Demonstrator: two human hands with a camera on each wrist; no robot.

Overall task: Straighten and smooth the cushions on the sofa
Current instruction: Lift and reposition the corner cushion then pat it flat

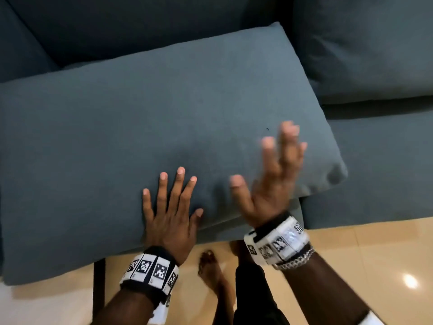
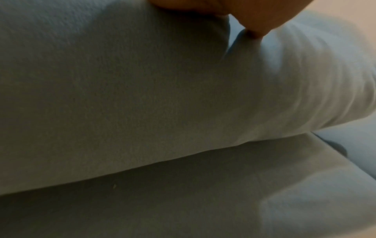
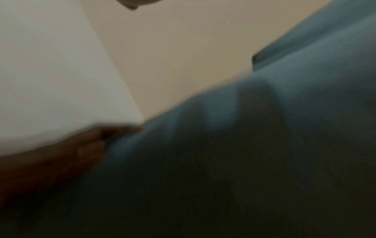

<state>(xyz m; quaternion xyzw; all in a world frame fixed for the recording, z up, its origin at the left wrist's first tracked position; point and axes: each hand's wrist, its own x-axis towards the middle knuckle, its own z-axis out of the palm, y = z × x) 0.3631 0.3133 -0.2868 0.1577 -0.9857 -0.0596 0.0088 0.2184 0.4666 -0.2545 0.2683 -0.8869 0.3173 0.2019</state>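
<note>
On sofa seat (image 1: pixel 375 165): loose blue cushion (image 1: pixel 164 118) overhangs; left hand (image 1: pixel 169 219) spread flat, right hand (image 1: pixel 273 184) spread, blurred. Uneven pressing could tip it floorward.

A bare foot (image 1: pixel 212 270) stands on glossy beige floor tiles (image 1: pixel 365 259) under a light glare.

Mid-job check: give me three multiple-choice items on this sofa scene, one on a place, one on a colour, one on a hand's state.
1. Where does the left hand rest?
A. on the floor
B. on the big cushion, near its front edge
C. on the backrest

2. What colour is the cushion?
A. red
B. white
C. blue-grey

3. How is the right hand?
A. open, fingers spread
B. a fist
C. gripping a corner

Answers: B, its palm lies flat on the fabric; C, as the head view shows; A, its blurred fingers are straight and apart.
</note>
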